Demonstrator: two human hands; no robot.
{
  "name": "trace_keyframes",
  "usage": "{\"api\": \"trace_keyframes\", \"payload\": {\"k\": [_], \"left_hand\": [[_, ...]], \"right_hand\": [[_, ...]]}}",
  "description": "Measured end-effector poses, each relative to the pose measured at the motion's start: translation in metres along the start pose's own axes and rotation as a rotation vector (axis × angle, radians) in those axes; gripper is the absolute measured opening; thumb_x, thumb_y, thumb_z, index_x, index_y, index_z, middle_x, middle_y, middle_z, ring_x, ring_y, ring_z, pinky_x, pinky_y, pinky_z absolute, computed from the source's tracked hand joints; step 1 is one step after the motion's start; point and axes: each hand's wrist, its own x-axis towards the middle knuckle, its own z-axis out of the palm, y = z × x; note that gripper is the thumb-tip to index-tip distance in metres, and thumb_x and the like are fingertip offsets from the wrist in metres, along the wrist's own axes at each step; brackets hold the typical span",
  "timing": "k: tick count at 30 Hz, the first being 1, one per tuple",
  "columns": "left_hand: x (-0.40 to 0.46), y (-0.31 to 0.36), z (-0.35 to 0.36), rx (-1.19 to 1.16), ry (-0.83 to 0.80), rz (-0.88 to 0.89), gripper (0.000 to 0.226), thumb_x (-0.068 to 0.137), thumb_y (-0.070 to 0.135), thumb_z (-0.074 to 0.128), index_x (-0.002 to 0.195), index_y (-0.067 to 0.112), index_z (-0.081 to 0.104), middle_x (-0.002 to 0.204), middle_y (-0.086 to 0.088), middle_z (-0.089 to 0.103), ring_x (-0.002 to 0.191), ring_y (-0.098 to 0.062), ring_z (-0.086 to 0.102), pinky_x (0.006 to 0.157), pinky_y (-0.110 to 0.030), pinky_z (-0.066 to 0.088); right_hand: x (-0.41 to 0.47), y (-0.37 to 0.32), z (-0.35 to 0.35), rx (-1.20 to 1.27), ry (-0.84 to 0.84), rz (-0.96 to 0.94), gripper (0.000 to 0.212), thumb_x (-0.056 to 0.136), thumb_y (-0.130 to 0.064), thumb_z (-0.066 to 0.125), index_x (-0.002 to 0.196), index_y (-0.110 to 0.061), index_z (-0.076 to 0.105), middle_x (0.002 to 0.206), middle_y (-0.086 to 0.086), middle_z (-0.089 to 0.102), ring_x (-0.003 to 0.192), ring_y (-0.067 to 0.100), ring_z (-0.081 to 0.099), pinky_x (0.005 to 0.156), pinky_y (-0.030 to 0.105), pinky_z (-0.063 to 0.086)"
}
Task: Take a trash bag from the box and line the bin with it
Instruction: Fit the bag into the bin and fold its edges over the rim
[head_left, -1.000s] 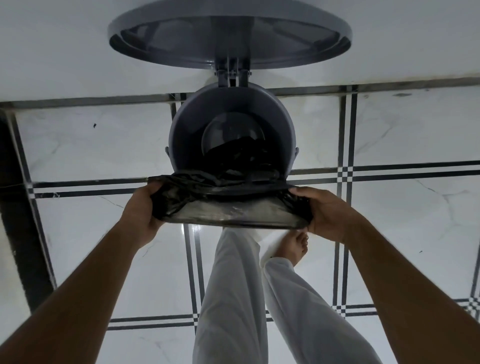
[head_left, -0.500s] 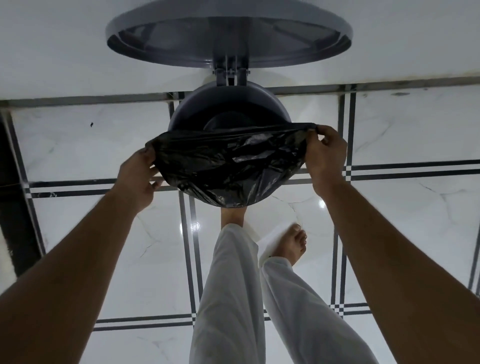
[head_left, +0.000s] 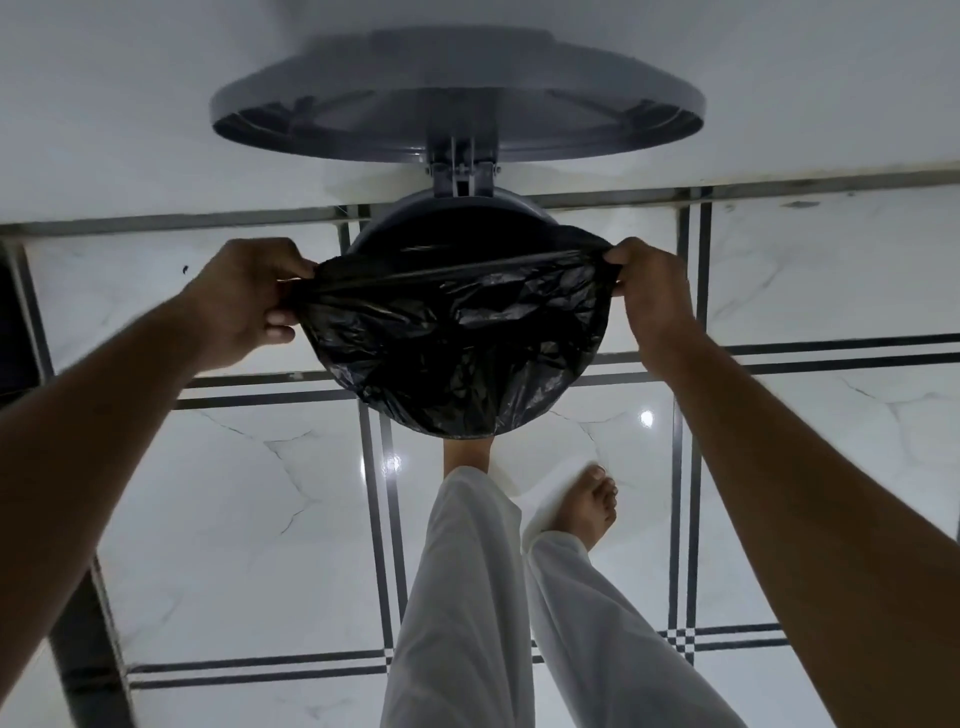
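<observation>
A grey round pedal bin (head_left: 395, 221) stands on the floor in front of me, its lid (head_left: 457, 98) swung up against the wall. A black trash bag (head_left: 452, 343) is stretched over the near half of the rim and covers the bin's front. My left hand (head_left: 249, 301) pinches the bag's edge at the left side of the rim. At the right side my right hand (head_left: 649, 296) grips the edge. The bin's far rim is still bare grey. Its inside looks dark.
White marble floor tiles with dark double lines (head_left: 374, 519) lie all around. A white wall (head_left: 130, 104) rises right behind the bin. My legs in white trousers (head_left: 467, 597) and bare feet stand just below it; one foot (head_left: 465, 454) is at the bin's base.
Both hands lifted the bag's edge from below the near rim and drew it up and back over the bin. The bag now covers more of the opening.
</observation>
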Motion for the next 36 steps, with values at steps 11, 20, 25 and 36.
{"api": "trace_keyframes", "payload": {"k": [11, 20, 25, 36], "left_hand": [[0.019, 0.03, -0.002, 0.096, -0.086, 0.119, 0.034, 0.112, 0.031, 0.052, 0.09, 0.026, 0.077, 0.09, 0.009, 0.071, 0.087, -0.015, 0.062, 0.085, -0.038, 0.045], [0.034, 0.034, 0.027, 0.174, 0.023, 0.332, 0.035, 0.095, 0.039, 0.082, 0.114, 0.01, 0.077, 0.1, 0.004, 0.074, 0.091, -0.009, 0.067, 0.084, -0.03, 0.049], [0.044, 0.04, 0.042, 0.24, 0.151, 0.478, 0.018, 0.104, 0.024, 0.074, 0.087, 0.024, 0.073, 0.079, 0.009, 0.07, 0.079, -0.009, 0.064, 0.079, -0.032, 0.055], [0.063, 0.038, 0.046, 0.535, 0.278, 0.633, 0.021, 0.1, 0.029, 0.069, 0.115, 0.014, 0.071, 0.109, 0.002, 0.076, 0.096, 0.0, 0.068, 0.097, -0.03, 0.061]], "right_hand": [[0.01, -0.005, -0.004, -0.124, -0.19, -0.095, 0.019, 0.105, -0.018, 0.071, 0.086, -0.014, 0.073, 0.068, -0.012, 0.067, 0.065, -0.001, 0.062, 0.069, 0.015, 0.048], [0.017, 0.014, 0.017, -0.145, -0.039, -0.278, 0.027, 0.11, -0.035, 0.07, 0.09, -0.017, 0.069, 0.081, -0.008, 0.071, 0.074, 0.011, 0.066, 0.077, 0.033, 0.057], [0.018, 0.012, 0.032, -0.119, 0.084, -0.313, 0.017, 0.107, -0.031, 0.07, 0.101, -0.016, 0.072, 0.092, -0.008, 0.076, 0.088, 0.01, 0.071, 0.096, 0.042, 0.061], [0.04, 0.006, 0.035, -0.217, 0.126, -0.277, 0.03, 0.098, -0.047, 0.078, 0.073, -0.032, 0.072, 0.072, -0.02, 0.072, 0.074, 0.0, 0.067, 0.084, 0.033, 0.058]]}}
